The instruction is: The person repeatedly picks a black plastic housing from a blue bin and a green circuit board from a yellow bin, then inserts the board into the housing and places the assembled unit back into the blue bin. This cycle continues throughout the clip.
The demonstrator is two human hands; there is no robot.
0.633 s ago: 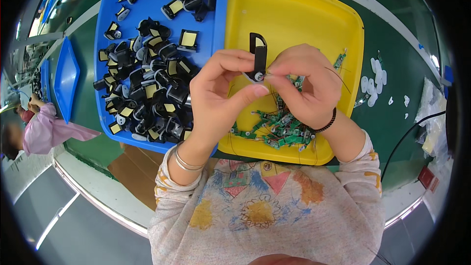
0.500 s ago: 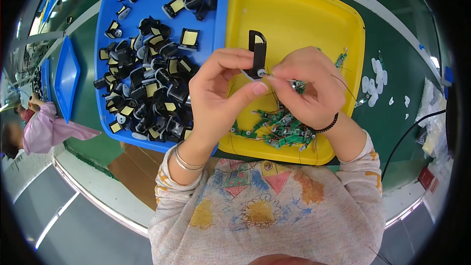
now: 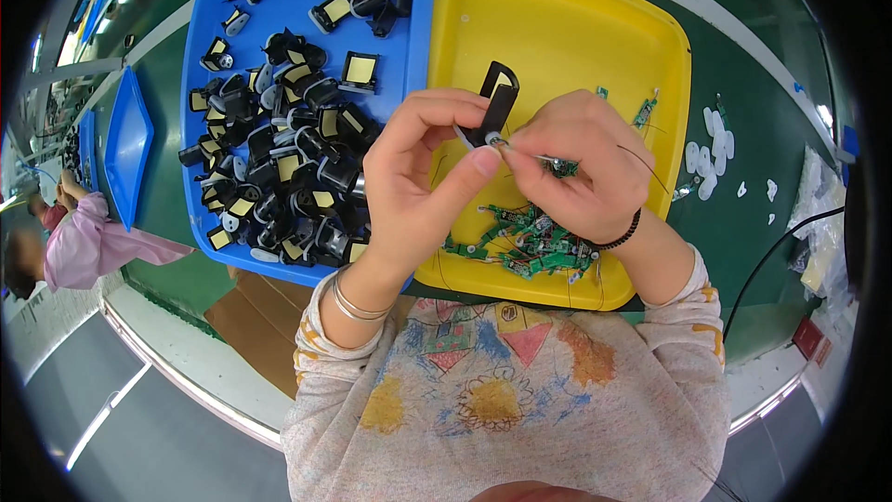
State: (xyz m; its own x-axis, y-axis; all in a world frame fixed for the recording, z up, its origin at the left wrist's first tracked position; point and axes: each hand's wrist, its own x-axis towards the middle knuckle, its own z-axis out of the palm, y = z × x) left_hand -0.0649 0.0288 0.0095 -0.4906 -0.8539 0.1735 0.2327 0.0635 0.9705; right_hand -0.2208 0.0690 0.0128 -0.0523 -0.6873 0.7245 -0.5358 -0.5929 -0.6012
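My left hand (image 3: 420, 181) pinches a small black plastic part (image 3: 495, 102) between thumb and fingers and holds it upright over the yellow tray (image 3: 576, 19). My right hand (image 3: 581, 163) is closed on a small green circuit board (image 3: 560, 165) with thin wires, pressed against the lower end of the black part. A pile of green circuit boards (image 3: 525, 240) lies in the near part of the yellow tray, just below both hands.
A blue tray (image 3: 242, 65) to the left holds several black parts with yellow faces (image 3: 288, 167). White round pieces (image 3: 711, 149) lie on the green table on the right, near a black cable (image 3: 771, 260). Another person in a pink sleeve (image 3: 88, 246) works at far left.
Both hands stay together over the yellow tray. The right hand has turned slightly, bringing the small board closer against the black part. Nothing was let go.
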